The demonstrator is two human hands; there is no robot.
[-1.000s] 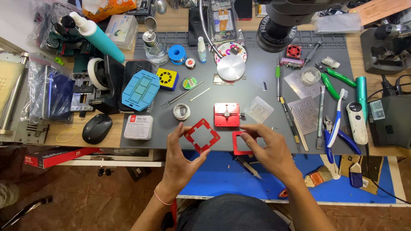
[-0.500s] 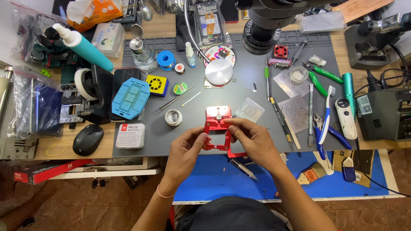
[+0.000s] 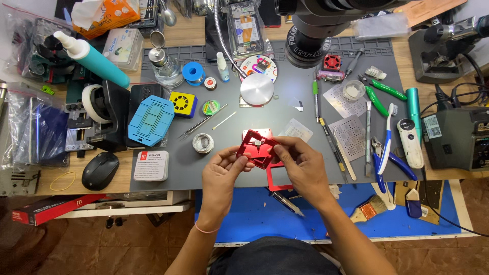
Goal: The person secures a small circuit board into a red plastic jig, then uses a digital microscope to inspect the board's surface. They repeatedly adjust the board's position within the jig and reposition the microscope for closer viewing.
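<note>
Both hands hold a small red square metal fixture (image 3: 258, 148) just above the grey work mat (image 3: 214, 168). My left hand (image 3: 222, 175) pinches its left corner with thumb and fingers. My right hand (image 3: 300, 165) grips its right side. A second red square frame (image 3: 279, 179) lies flat on the mat below, partly hidden under my right hand. A pink band circles my left wrist.
Tweezers (image 3: 196, 125), a solder wire coil (image 3: 203, 143) and a round silver disc (image 3: 256, 89) lie behind the hands. Stencils (image 3: 349, 135), pliers, a toothbrush (image 3: 385, 135) and brushes lie to the right. A black mouse (image 3: 100, 170), white box (image 3: 151, 165) and blue holder (image 3: 151, 120) sit left. A microscope head (image 3: 316, 30) hangs above.
One second ago my hands were apart, each holding a red frame near the mat's front edge. They came together and now hold the red fixture between them, slightly tilted.
</note>
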